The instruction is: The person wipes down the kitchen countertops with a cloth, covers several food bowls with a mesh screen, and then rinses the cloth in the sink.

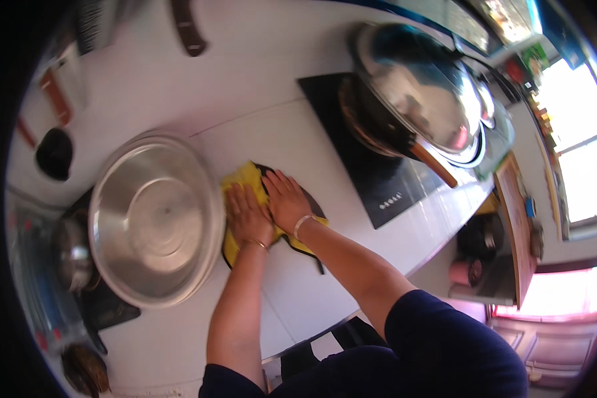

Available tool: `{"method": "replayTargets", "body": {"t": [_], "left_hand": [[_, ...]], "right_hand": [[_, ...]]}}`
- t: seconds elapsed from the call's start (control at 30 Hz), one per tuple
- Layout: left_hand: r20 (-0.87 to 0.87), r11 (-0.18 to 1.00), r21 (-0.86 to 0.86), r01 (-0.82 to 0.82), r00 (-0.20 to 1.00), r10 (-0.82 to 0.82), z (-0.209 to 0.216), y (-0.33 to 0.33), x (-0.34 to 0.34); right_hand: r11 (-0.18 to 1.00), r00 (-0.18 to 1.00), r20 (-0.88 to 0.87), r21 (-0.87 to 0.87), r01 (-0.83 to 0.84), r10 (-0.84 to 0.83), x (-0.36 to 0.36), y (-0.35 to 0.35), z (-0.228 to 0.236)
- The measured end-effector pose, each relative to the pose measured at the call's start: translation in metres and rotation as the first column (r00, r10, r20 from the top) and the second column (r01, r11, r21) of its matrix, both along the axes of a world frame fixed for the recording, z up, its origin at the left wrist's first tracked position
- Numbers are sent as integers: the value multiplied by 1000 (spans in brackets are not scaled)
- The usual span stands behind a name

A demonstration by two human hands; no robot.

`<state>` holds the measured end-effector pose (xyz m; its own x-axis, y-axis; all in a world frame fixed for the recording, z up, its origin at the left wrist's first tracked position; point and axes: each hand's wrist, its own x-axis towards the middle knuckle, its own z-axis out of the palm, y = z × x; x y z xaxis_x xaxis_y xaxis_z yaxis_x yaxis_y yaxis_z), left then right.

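A yellow cloth with dark edging and a dark underside (250, 175) lies bunched on the white tiled counter (298, 282). My left hand (250, 217) presses flat on its left part, fingers stretched out. Beside it, my right hand (288, 201) rests flat over the cloth's right part, fingers extended and pointing up and left. The two hands touch or nearly touch near the thumbs. Close to the left hand stands a wide metal basin (169, 215), with nothing in it. Part of the cloth is hidden under both palms.
On the right, a black induction cooktop (378, 189) carries a pan with a wooden handle (434, 162) under a big shiny lid (421, 86). A small metal pot (73, 255) sits left of the basin. A black ladle (54, 154) and a brown-handled utensil (189, 30) hang at the wall.
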<state>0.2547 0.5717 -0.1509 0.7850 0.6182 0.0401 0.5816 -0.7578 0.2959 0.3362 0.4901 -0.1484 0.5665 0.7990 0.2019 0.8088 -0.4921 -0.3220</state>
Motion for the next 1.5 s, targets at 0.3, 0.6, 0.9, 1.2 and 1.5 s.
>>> {"method": "replayTargets", "body": {"t": [0.3, 0.6, 0.9, 1.2, 1.5], "left_hand": [[-43, 876, 79, 475, 880, -473, -4, -145, -22], [-111, 875, 77, 478, 876, -469, -3, -303, 3], [-156, 868, 115, 483, 872, -464, -7, -476, 205], [-209, 852, 158, 499, 860, -465, -2, -543, 350], [-234, 918, -86, 388, 888, -397, 1, -579, 482]], "right_hand": [[984, 975, -145, -89, 157, -169, -33, -183, 0], [988, 987, -160, -151, 5, -29, 4, -338, 4], [946, 933, -155, -59, 320, -325, 174, -507, 3], [904, 885, -219, 26, 427, -412, 303, -567, -1], [869, 893, -164, 213, 446, -419, 429, -595, -12]]}}
